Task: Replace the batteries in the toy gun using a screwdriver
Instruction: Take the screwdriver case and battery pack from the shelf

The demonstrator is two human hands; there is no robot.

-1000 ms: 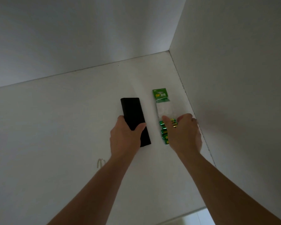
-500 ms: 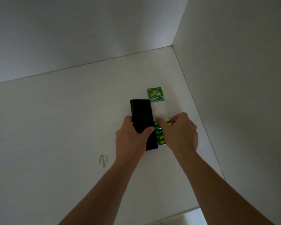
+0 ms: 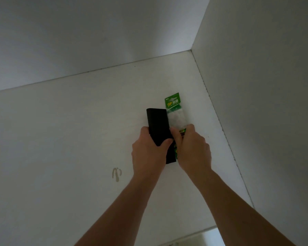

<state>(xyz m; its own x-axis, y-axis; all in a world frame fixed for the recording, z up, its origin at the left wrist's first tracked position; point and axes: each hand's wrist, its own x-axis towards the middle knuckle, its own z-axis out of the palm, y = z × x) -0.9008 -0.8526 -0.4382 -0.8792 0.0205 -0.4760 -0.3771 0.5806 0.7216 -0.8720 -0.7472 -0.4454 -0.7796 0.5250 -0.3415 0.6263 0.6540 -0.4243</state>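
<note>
A flat black rectangular case lies on the white shelf. My left hand grips its near half, thumb over the top. Right beside it is a green battery pack with a clear blister and a green header card. My right hand holds the pack's near end, where green batteries show between my fingers. The case and the pack touch side by side. No toy gun or screwdriver is in view.
The shelf sits in a dim white cabinet with a back wall and a right side wall close to the pack. A small tan mark is on the shelf left of my left forearm. The shelf's front edge runs below.
My hands have drawn together: the black case shifted right and the battery pack left until they touch. Both hands kept their hold throughout.
</note>
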